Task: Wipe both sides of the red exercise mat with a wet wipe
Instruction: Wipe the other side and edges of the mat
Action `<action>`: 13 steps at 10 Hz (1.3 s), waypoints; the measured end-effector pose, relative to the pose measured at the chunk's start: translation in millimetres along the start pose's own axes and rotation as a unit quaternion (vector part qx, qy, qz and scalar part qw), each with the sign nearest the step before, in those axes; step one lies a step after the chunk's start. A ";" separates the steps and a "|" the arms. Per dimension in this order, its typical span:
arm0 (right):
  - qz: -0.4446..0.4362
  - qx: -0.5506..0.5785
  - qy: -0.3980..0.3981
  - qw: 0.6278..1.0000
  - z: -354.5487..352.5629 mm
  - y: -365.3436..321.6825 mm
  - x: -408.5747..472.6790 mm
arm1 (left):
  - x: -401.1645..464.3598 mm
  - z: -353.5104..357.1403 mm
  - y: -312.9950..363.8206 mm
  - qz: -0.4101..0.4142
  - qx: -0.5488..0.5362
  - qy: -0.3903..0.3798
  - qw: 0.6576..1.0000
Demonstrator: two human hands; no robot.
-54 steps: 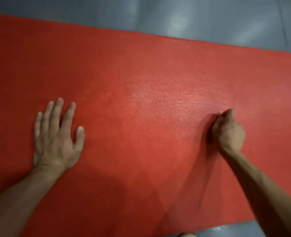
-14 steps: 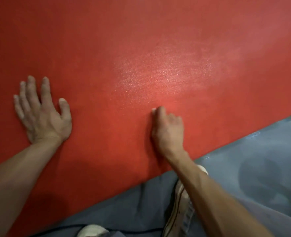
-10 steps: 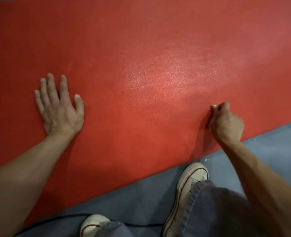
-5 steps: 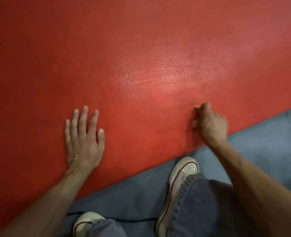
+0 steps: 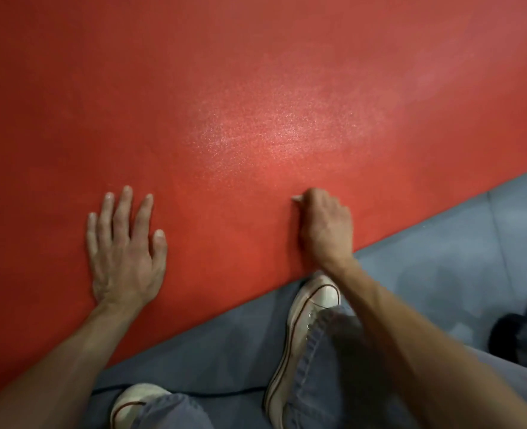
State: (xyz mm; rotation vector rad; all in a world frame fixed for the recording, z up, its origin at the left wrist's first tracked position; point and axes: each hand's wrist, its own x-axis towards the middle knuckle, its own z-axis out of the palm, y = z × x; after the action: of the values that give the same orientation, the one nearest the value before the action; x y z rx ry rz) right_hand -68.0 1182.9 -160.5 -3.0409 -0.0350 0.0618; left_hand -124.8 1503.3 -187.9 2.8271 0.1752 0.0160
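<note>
Grey smooth floor (image 5: 441, 258), on which the red exercise mat (image 5: 194, 88) is spread flat, filling most of the view. Left hand (image 5: 122, 252): fingers straight, palm pressed flat on the mat. Right hand (image 5: 325, 226): fingers curled round a wet wipe (image 5: 296, 198), only a white corner seen, pressed to the mat near its diagonal near edge. Mat surface finely pebbled, with a glistening patch beyond the hands. White sneakers (image 5: 311, 308) are seen just beside that edge.

grey floor (image 5: 441, 267), red exercise mat (image 5: 194, 88) spread flat on it, white sneakers (image 5: 314, 305) just beside mat edge
</note>
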 end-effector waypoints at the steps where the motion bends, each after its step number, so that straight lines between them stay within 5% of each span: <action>1: 0.224 0.016 0.001 0.974 -18.8 102.4 5.9 | -1.0 0.4 0.0 0.001 -0.002 0.003 1.000; 2: 0.336 0.040 0.000 0.941 -26.0 118.7 -10.6 | -1.0 1.3 -1.1 0.003 -0.003 0.010 1.000; 4: 0.154 0.110 -0.027 0.982 -1.9 -16.8 -58.0 | -0.8 0.6 -1.0 0.007 -0.017 0.007 1.000; 5: 0.090 0.107 -0.051 0.989 -9.4 5.4 -61.2 | -0.4 0.5 -2.1 0.007 -0.020 0.003 1.000; 7: 0.377 0.074 0.019 0.923 -33.2 140.6 -30.2 | -0.8 0.2 -2.3 0.007 -0.023 0.006 1.000; 8: 0.406 0.093 0.003 0.909 -26.3 144.8 -23.9 | -1.2 0.2 -1.0 0.010 -0.025 0.007 1.000; 10: 0.362 0.164 0.021 0.918 1.3 68.5 -57.8 | -0.3 0.8 -0.7 0.008 -0.023 0.005 1.000; 11: 0.294 0.152 -0.037 0.943 -6.2 55.0 -70.2 | 0.1 0.4 -0.8 0.011 -0.022 0.011 1.000; 13: 0.324 0.121 -0.017 0.938 -21.0 127.9 -34.0 | -0.7 0.9 -1.1 0.012 -0.020 0.014 1.000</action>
State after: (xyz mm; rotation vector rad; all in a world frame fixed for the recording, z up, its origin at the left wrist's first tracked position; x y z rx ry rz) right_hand -98.5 1052.8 -151.1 -2.6677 0.8991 0.1541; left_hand -125.6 1503.9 -189.1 2.7905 0.1468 0.0641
